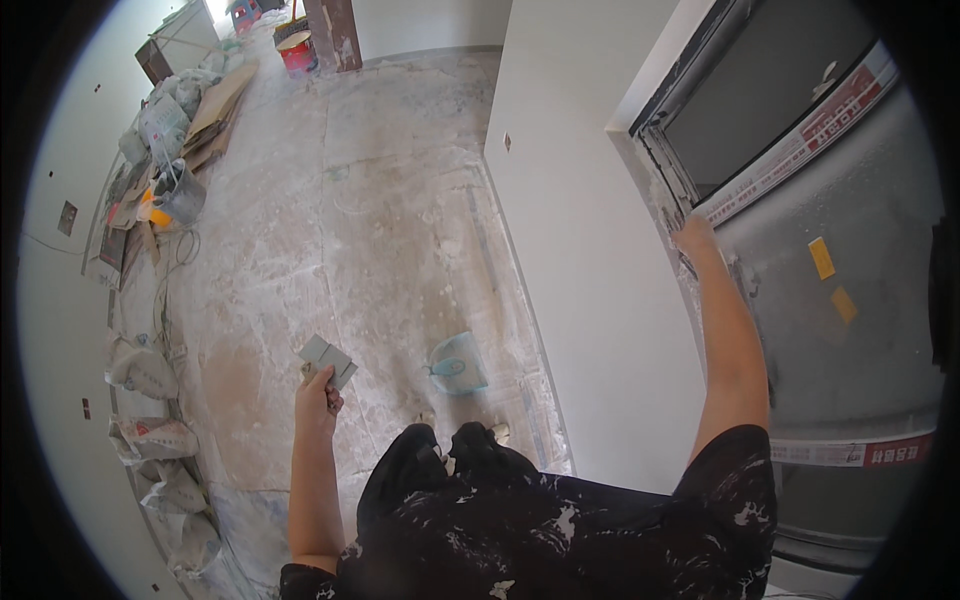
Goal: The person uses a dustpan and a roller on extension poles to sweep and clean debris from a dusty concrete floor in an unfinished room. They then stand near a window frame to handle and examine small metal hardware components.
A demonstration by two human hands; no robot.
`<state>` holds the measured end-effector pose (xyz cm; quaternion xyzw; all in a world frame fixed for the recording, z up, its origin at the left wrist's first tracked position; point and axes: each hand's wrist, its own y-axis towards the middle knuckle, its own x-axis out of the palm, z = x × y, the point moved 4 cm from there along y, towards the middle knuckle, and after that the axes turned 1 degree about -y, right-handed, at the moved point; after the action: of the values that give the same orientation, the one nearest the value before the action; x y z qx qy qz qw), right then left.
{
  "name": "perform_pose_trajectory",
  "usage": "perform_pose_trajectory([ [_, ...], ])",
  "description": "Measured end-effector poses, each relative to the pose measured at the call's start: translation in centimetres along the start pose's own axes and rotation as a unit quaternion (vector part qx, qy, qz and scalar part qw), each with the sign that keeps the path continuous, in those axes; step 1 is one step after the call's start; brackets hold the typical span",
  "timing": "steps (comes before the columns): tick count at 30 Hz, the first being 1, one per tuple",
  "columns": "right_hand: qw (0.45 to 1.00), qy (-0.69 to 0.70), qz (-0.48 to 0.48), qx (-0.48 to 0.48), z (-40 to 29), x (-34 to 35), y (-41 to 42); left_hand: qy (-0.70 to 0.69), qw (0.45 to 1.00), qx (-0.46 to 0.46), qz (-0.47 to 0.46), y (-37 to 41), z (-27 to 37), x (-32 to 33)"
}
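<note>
My left hand is out over the floor, its thumb pressed on a thin grey rectangular piece with straight lines across it. A small brownish bit shows beside the thumb; what it is, I cannot tell. My right arm reaches out to the window. There my right hand touches the rough inner edge of the dark window frame, near the end of a strip of printed protective tape. Its fingertips are partly hidden, so whether they grip anything is unclear. A light-blue plastic dustpan lies on the floor before my feet.
Along the left wall are filled sacks, a grey bucket, flattened cardboard and bagged rubbish. A red paint bucket stands by a brown post. A white wall borders the dusty floor.
</note>
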<state>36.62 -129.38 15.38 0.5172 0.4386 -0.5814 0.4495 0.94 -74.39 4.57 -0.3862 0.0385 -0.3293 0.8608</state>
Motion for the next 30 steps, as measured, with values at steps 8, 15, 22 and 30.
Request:
perform_pose_trajectory([
  [8, 0.991, -0.100, -0.072, -0.059, -1.7, -0.9, -0.1, -0.006, 1.000, -0.002, -0.006, -0.3, -0.4, 0.2],
  [15, 0.995, -0.072, -0.051, -0.053, -1.3, -1.1, 0.2, -0.025, 1.000, 0.008, 0.011, -0.5, -0.8, -0.8],
  [22, 0.999, -0.038, -0.025, -0.017, -0.5, -0.5, 0.4, -0.030, 0.999, 0.002, 0.027, -0.7, -1.1, -1.7],
  [30, 0.836, 0.504, -0.204, 0.074, 1.8, -0.1, -4.2, -0.005, 0.999, 0.018, -0.051, -0.9, -0.1, 0.3],
])
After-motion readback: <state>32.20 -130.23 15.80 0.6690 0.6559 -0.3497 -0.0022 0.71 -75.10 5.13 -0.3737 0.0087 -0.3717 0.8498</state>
